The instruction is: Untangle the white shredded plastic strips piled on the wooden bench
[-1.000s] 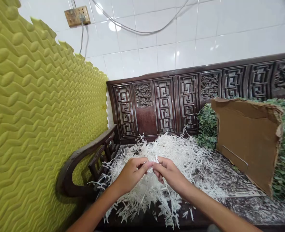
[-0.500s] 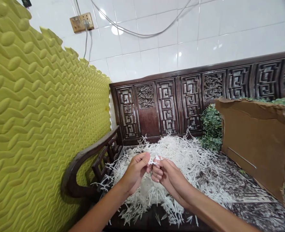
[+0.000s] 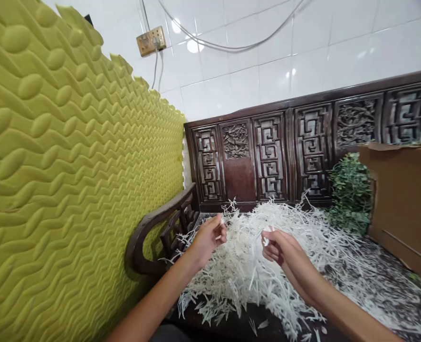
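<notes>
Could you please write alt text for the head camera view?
The left hand and right hand hover apart over shredded white strips, the right pinching a white piece. The strips lie on a dark carved wooden bench beside a yellow-green foam wall panel, with torn cardboard and green foliage at right.

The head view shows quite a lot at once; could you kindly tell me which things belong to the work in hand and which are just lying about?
In use: left hand, right hand, small white strip pinched in the right fingers, pile of white shredded strips.

Lying about: torn cardboard sheet, green foliage, carved wooden bench, yellow-green foam wall panel.
</notes>
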A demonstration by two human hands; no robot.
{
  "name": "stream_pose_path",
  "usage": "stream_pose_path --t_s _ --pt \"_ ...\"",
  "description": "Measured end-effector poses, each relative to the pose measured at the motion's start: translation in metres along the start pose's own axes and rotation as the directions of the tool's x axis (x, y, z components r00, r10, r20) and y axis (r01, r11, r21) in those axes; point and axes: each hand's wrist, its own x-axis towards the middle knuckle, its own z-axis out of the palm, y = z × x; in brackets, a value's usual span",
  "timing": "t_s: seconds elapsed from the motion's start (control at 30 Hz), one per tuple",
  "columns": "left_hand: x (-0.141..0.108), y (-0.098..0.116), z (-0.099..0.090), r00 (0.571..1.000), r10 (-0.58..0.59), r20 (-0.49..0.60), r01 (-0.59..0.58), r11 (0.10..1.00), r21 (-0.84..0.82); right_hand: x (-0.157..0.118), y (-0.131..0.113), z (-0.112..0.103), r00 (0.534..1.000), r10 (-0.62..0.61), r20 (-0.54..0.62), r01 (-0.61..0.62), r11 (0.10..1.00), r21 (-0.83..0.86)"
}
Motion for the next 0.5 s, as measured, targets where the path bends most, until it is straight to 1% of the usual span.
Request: stream_pose_path --t_s 0.1,0.2,0.3,0.37,0.5 --pt "0.002 -0.008 -0.009 0.998 -0.041 -0.044 0.045 0.995 0.086 0.008 0.008 -0.008 1.000 0.009 -0.015 -0.010 0.997 -0.076" --pt "0.006 -0.011 -0.019 0.997 -0.048 -0.065 0.054 0.994 0.096 0.012 0.014 -0.013 1.000 0.022 0.003 -0.021 0.993 -0.112" --pt "0.007 -0.011 -0.025 0.995 -0.042 -0.094 0.053 0.992 0.115 0.014 0.016 -0.015 0.997 0.065 0.029 -0.060 0.988 -0.139" --pt "0.007 -0.010 -0.027 0.993 -0.041 -0.107 0.054 0.990 0.130 0.014 0.016 -0.013 0.996 0.083 0.028 -0.078 0.985 -0.156" --pt "0.004 -0.008 -0.025 0.995 -0.028 -0.097 0.042 0.989 0.142 0.012 0.013 -0.010 0.996 0.075 0.042 -0.066 0.980 -0.186"
